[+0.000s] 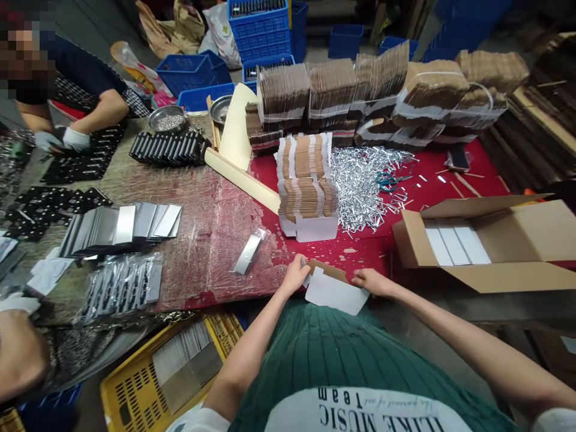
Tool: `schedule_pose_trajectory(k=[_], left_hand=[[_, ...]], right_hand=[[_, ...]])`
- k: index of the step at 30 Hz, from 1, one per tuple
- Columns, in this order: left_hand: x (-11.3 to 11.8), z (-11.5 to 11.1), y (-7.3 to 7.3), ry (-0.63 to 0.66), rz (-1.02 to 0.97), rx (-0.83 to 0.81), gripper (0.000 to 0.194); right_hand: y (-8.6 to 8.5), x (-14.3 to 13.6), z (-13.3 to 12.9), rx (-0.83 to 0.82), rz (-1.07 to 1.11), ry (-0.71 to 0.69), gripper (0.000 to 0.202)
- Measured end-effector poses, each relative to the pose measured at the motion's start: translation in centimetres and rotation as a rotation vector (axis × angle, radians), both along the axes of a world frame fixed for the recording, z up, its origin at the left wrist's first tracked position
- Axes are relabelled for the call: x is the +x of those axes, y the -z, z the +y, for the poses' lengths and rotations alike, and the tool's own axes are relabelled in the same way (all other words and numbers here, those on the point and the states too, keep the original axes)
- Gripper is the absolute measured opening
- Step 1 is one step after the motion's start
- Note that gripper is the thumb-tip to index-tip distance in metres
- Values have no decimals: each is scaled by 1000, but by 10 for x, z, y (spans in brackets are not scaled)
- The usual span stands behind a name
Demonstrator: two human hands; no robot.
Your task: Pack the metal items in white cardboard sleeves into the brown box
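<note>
Close to my body, at the table's front edge, I hold a small white cardboard box (335,292) whose brown inner side shows along the top. My left hand (297,274) grips its left end, fingers closed on the card. At the other end my right hand (369,281) pinches the upper right corner. Just beyond stands a stack of flat folded boxes (310,186), white and brown. A metal plate in a clear bag (249,251) lies on the table left of my left hand. Beside the stack spreads a heap of small silvery metal parts (360,186).
An open carton (508,240) with several white boxes inside stands at the right. Teal-handled scissors (390,181) lie by the metal heap. Bundled cardboard (333,90) lines the back. A yellow crate (135,372) sits below left. A gloved co-worker (99,102) handles black parts at the far left.
</note>
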State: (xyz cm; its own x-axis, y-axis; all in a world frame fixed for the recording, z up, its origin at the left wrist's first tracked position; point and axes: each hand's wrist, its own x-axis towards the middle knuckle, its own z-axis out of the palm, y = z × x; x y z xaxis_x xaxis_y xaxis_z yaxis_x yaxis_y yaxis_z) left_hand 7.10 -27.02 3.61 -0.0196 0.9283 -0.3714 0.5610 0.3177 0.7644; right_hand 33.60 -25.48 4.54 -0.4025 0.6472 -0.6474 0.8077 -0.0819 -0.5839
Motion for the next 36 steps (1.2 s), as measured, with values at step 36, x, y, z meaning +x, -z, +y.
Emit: schedule_pose_trajectory(k=[36], left_hand=[[-5,15,-6,907,-351,-457,34]], right_hand=[[14,-16,0,-292,232,-227,49]])
